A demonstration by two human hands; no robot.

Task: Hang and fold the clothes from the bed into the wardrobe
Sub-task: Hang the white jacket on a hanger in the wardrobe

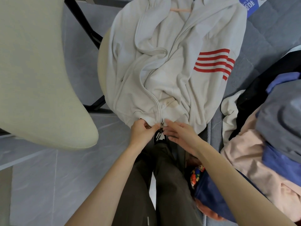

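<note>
Hoodie: one pale zip hoodie with four red stripes lies spread front-up, far of the hands, partly over a beige seat and partly on the grey bed.
Hanger: one pink hanger shows inside the neck, at the far end.
Zip: open along most of its length; the slider sits at the near hem.
Left hand: the left hand pinches the hem just left of the slider.
Right hand: the right hand has fairly straight fingers resting on the hem just right of it, gripping nothing.
Progress: an early step, by the look of it; the hoodie is on its hanger but not zipped or hung.
Left to do: a pile of clothes lies at the right on the bed, several pieces, count unclear.
Wardrobe: not in view.
Chair: one cream chair back at the left.
</note>
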